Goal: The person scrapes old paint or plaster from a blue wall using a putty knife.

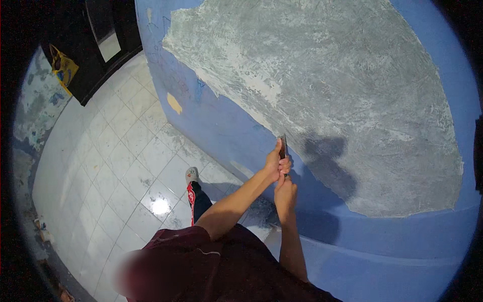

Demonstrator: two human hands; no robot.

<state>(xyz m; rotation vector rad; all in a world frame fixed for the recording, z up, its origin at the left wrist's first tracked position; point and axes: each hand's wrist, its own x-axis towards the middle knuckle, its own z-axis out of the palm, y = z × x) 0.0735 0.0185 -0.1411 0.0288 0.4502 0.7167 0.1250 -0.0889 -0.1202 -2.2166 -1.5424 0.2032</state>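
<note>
My left hand is closed around a scraper with a dark, narrow blade, thumb laid along it. Just below, my right hand grips the lower end of the same tool. Its tip is against or very near the lower left border of a bare grey patch on the wall, where the blue paint ends in a ragged line. Whether the blade touches the wall I cannot tell. Most of the handle is hidden by my fingers.
Pale floor tiles, dusty along the wall's foot, lie to the left. My shoe stands on them. A dark cabinet or door is at the upper left, with a yellow bag beside it. My shadow falls on the wall.
</note>
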